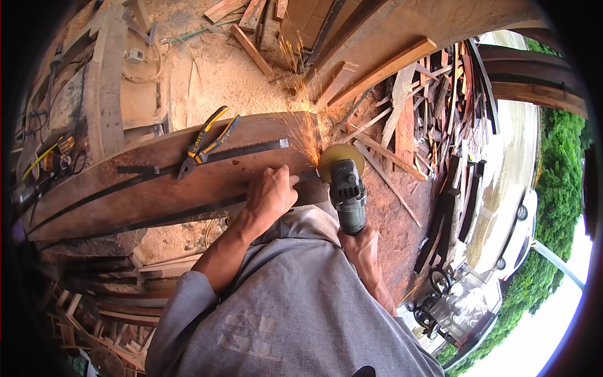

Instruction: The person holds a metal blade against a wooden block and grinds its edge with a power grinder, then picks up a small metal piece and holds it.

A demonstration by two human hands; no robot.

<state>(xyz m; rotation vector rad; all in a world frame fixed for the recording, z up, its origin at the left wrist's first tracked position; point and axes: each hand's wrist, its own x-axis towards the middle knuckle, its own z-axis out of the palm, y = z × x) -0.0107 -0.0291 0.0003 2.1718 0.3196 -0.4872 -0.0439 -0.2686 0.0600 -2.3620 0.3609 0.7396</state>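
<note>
My right hand [363, 245] is wrapped around the body of an angle grinder [349, 198]. The grinder's yellowish disc [342, 157] meets the end of a dark saw blade [306, 176] at the right end of a wooden board, and orange sparks [301, 129] spray up and away. My left hand [273, 191] is closed in a fist on that blade, just left of the disc; its fingertips are partly hidden. Pliers with yellow and black handles [204, 143] lie open on the board, across another toothed blade [251, 149].
The long wooden board [151, 195] curves across in front of me. Scrap wood [433, 107] is heaped at the right, with a plank [383, 72] leaning nearby. Sawdust [188, 75] covers the ground beyond. A power tool [61, 157] sits at the far left; a motorcycle [433, 308] stands lower right.
</note>
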